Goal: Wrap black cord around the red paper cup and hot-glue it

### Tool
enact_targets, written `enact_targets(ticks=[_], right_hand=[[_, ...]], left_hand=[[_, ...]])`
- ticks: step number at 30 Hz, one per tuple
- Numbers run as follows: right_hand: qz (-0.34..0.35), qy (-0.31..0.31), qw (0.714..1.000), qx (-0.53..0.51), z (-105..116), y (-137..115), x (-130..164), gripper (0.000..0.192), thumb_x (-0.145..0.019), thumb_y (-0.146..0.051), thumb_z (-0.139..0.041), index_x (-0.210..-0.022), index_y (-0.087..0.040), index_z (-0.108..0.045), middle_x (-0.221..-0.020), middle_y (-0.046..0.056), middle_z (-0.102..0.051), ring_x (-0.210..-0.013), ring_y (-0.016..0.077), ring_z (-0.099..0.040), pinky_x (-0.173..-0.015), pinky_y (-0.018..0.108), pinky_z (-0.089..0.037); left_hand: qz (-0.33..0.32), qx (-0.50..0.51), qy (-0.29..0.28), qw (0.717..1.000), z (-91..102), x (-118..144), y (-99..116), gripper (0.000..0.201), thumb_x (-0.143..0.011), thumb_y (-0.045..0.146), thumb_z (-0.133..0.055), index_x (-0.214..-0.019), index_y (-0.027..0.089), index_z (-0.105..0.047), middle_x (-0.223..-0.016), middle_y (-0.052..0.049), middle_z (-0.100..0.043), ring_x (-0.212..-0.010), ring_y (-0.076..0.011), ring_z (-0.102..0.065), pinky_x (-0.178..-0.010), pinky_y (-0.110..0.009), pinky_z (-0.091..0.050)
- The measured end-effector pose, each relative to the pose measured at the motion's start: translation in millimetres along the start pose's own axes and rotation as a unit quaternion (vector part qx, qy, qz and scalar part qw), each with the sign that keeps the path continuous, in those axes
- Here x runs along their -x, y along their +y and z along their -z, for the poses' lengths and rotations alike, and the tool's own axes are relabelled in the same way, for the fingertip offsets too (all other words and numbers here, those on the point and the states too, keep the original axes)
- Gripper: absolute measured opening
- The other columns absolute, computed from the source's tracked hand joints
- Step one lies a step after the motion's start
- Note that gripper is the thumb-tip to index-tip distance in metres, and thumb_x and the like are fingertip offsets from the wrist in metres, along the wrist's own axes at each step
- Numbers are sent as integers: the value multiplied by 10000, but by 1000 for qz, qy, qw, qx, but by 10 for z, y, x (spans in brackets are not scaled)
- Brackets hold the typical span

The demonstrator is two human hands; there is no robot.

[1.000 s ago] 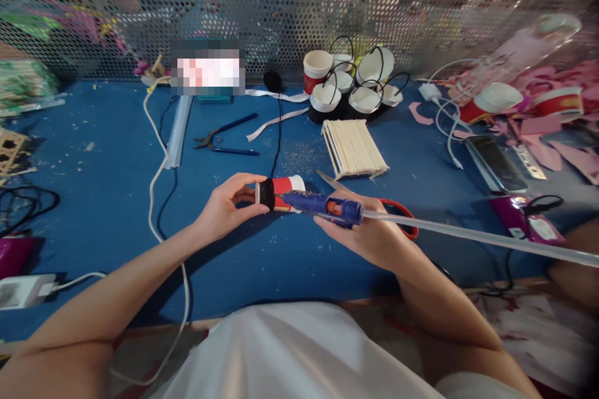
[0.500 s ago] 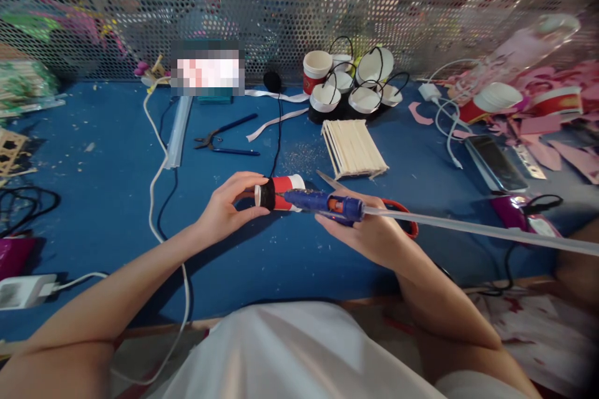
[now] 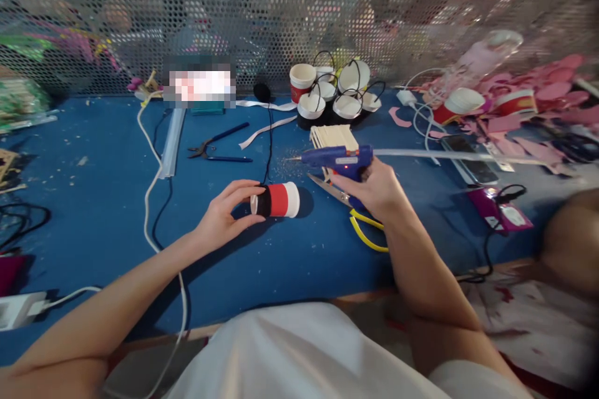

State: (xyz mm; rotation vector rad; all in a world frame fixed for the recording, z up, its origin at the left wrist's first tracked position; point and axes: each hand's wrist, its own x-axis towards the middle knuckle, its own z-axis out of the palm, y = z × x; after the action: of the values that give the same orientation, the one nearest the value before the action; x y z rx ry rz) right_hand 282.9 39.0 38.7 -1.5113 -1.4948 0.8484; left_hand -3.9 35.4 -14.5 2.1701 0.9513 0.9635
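Note:
My left hand (image 3: 230,211) is closed round the base end of a paper cup (image 3: 279,199) lying on its side. The cup is red with a white rim, and black cord is wound round the end I grip. From it the cord runs back to a black ball of cord (image 3: 262,92). In my right hand (image 3: 372,190) is a blue glue gun (image 3: 327,157), its nozzle pointing left above the table and apart from the cup. A long clear glue stick (image 3: 421,154) trails from its back. Under that hand lie scissors (image 3: 367,238) with yellow showing on the handles.
Behind the glue gun sits a stack of wooden sticks (image 3: 344,135). Several cups (image 3: 311,106) with black handles stand at the back. Pliers (image 3: 219,143), glue sticks (image 3: 173,143) and a white cable (image 3: 148,199) lie left. A phone (image 3: 470,159) and pink scraps (image 3: 519,131) lie right.
My right hand has lifted the glue gun up and away from the cup, uncovering its red side. My left hand still holds the cup. The view has shifted slightly.

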Motion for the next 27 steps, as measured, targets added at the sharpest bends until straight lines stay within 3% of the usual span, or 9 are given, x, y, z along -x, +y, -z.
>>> enact_targets(ticks=[2,6,11,17,20,24,26,27], right_hand=[[15,63,997,42,50,73,-118,363,-685,-408,-691,-935,-160,-606,-814,54,-676,-704,185,-625,-625,313,-483],[-6,138,956,257,138,192,-320,382,-760,-515,-573,-815,-140,-621,-726,89,-656,-673,222,-608,-610,341,-441],[-28,147,921,359,152,267,-465,373,-770,-516,-541,-720,-156,-624,-667,88,-639,-657,216,-589,-596,316,-405],[-21,143,895,422,75,371,-525,444,-807,-503,-492,-868,-101,-669,-851,163,-635,-808,259,-588,-696,382,-436],[-11,159,888,431,72,372,-500,378,-821,-410,-508,-907,-79,-669,-926,194,-603,-884,282,-564,-742,417,-436],[89,173,899,393,21,162,-339,291,-831,-342,-524,-938,-111,-664,-996,182,-583,-993,294,-512,-826,442,-409],[156,102,930,317,-77,2,-231,290,-865,-371,-485,-851,-150,-672,-904,127,-613,-938,246,-537,-838,400,-407],[172,37,946,273,-147,-72,-184,322,-876,-402,-465,-787,-166,-666,-830,95,-623,-858,216,-558,-800,370,-419]], left_hand=[[0,-7,0,1000,-1,7,8,437,-757,275,-690,-1168,212,-553,-1212,-126,-539,-1115,-244,-560,-948,-425,-487],[-3,-25,-1,1000,-10,20,37,421,-762,287,-685,-1155,204,-560,-1206,-119,-544,-1105,-240,-565,-954,-418,-480],[-9,-41,7,999,-10,31,58,414,-768,303,-675,-1153,209,-559,-1210,-114,-543,-1111,-238,-561,-950,-412,-482],[-14,-47,1,999,8,32,76,421,-772,334,-666,-1158,214,-550,-1217,-117,-537,-1109,-245,-559,-927,-432,-492],[-19,-53,0,998,17,22,103,410,-777,333,-662,-1151,206,-551,-1208,-121,-543,-1103,-245,-561,-918,-433,-496],[-52,-69,10,996,32,7,150,397,-778,309,-664,-1142,197,-550,-1183,-126,-555,-1095,-239,-565,-929,-433,-489],[-74,-80,10,994,36,5,176,390,-780,290,-664,-1140,196,-549,-1178,-127,-557,-1097,-234,-563,-934,-428,-486],[-86,-87,8,993,37,7,189,386,-784,282,-660,-1143,196,-547,-1180,-129,-555,-1100,-234,-561,-933,-425,-487]])
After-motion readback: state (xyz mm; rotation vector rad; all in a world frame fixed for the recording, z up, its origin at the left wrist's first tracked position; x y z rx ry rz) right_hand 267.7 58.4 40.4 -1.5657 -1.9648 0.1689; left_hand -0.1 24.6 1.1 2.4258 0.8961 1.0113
